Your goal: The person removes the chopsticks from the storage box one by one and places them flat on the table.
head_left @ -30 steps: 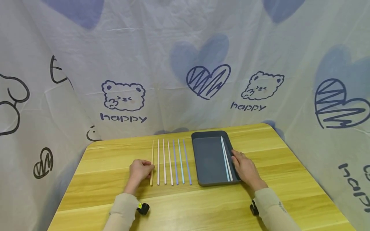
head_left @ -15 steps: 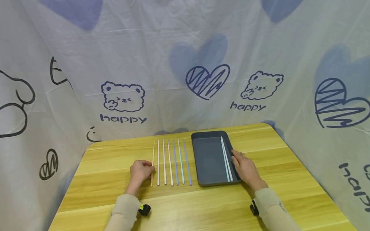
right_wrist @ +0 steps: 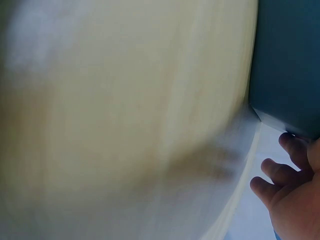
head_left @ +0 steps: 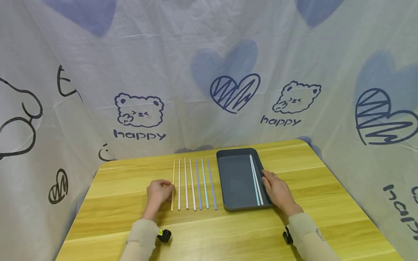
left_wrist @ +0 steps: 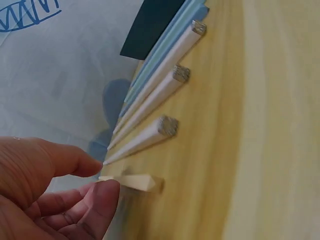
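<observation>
At the left end of a row on the table, my left hand (head_left: 159, 193) pinches a yellow chopstick (head_left: 173, 203) between thumb and index finger. The left wrist view shows the fingertips at this yellow chopstick (left_wrist: 137, 182), which lies on or very near the wood. To its right lie three pale pink chopsticks (head_left: 186, 185), then two purple-blue ones (head_left: 212, 186) with a light blue chopstick (head_left: 204, 185) between them. My right hand (head_left: 277, 188) rests at the right rim of a dark grey tray (head_left: 236, 209), fingers loose along its outer side. Its thumb is hidden in the right wrist view.
Inside the tray, a light blue chopstick (head_left: 254, 183) and a white chopstick (head_left: 258, 185) lie along the right wall, touching near the far end. The wood-patterned table (head_left: 202, 235) meets a printed white curtain (head_left: 186, 112) at the back and sides.
The yellow chopstick has shifted very slightly right with my left hand, closer to the pink ones. The right hand, tray and other chopsticks keep their places.
</observation>
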`<state>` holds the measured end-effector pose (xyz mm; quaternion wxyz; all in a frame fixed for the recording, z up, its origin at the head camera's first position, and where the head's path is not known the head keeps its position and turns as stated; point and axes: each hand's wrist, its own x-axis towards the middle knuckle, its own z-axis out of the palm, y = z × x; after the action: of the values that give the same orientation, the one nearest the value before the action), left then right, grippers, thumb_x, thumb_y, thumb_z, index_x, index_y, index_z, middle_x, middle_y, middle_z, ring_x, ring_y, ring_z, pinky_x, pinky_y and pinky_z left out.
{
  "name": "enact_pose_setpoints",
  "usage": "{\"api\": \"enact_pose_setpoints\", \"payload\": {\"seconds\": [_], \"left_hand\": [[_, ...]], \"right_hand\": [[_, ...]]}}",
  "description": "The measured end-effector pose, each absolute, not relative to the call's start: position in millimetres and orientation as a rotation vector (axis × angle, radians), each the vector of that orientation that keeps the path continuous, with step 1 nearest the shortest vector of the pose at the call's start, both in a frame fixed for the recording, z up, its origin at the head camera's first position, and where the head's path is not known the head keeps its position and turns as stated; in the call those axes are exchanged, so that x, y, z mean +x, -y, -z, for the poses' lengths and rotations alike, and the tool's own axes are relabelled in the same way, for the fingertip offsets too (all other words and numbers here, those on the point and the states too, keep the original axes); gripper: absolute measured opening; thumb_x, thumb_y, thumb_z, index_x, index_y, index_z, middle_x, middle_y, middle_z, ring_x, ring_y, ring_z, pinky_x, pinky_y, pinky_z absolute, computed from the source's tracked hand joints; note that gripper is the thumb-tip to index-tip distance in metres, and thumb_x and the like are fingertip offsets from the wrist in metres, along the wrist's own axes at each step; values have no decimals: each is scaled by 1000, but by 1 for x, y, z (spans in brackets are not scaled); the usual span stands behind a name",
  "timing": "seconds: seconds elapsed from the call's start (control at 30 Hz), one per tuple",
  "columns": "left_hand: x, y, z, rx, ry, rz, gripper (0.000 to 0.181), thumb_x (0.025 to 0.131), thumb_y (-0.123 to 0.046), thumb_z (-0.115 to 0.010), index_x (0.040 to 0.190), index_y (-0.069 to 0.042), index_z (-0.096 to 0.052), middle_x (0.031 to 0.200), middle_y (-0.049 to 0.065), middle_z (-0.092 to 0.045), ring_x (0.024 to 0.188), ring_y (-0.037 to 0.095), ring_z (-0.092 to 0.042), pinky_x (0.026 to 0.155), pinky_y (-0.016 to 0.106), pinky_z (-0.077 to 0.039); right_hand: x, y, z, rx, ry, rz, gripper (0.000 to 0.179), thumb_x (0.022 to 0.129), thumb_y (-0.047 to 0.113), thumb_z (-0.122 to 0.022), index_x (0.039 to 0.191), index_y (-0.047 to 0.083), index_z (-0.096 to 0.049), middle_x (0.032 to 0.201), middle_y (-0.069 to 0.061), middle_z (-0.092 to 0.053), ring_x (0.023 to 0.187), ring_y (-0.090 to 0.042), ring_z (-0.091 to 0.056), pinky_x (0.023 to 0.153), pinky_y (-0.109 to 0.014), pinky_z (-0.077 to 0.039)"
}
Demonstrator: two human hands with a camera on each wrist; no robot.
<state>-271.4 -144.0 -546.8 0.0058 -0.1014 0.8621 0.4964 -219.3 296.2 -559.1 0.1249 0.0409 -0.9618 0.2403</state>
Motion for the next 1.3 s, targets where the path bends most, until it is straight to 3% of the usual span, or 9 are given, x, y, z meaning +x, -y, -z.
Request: {"api": "enact_pose_setpoints", "payload": {"seconds": [0.17,0.33,0.53,0.9,1.1,1.3], "left_hand": [[-273,134,537,-228,-2734,-1581,26,95,-16,-69,115,0,-76,87,16,-77,59,20,-69,54,28,-57],[-274,110,524,-125,-2639,-1728,25,96,-12,-71,116,2,-76,87,23,-75,66,29,-74,59,37,-66],[-274,76,515,-32,-2555,-1822,23,96,-8,-70,114,5,-75,92,27,-74,69,32,-76,65,44,-69],[-270,14,504,183,-2461,-1874,22,95,-6,-70,114,3,-75,83,13,-71,75,40,-78,63,44,-69],[-265,-20,497,324,-2500,-1765,20,97,-9,-71,114,0,-75,79,14,-74,59,31,-74,62,47,-68],[-260,-53,497,358,-2468,-1731,20,97,-8,-72,115,0,-75,76,12,-73,51,12,-67,56,35,-66]], "right_hand": [[-220,-296,559,126,2796,-695,45,114,21,-47,153,-1,-51,150,-28,-57,142,-52,-50,114,-69,-45],[-221,-297,560,120,2803,-688,45,114,21,-47,153,0,-50,150,-28,-57,142,-52,-49,115,-69,-45],[-221,-298,560,131,2801,-694,45,114,22,-46,154,0,-50,150,-28,-57,142,-53,-49,114,-70,-45],[-222,-298,562,122,2802,-724,46,114,22,-46,155,1,-49,152,-27,-55,144,-52,-48,116,-69,-44],[-222,-298,562,109,2808,-742,47,115,24,-44,156,2,-48,155,-26,-53,145,-51,-46,117,-69,-43],[-222,-298,562,117,2802,-736,46,114,23,-45,155,1,-49,153,-26,-55,143,-52,-48,116,-69,-44]]}}
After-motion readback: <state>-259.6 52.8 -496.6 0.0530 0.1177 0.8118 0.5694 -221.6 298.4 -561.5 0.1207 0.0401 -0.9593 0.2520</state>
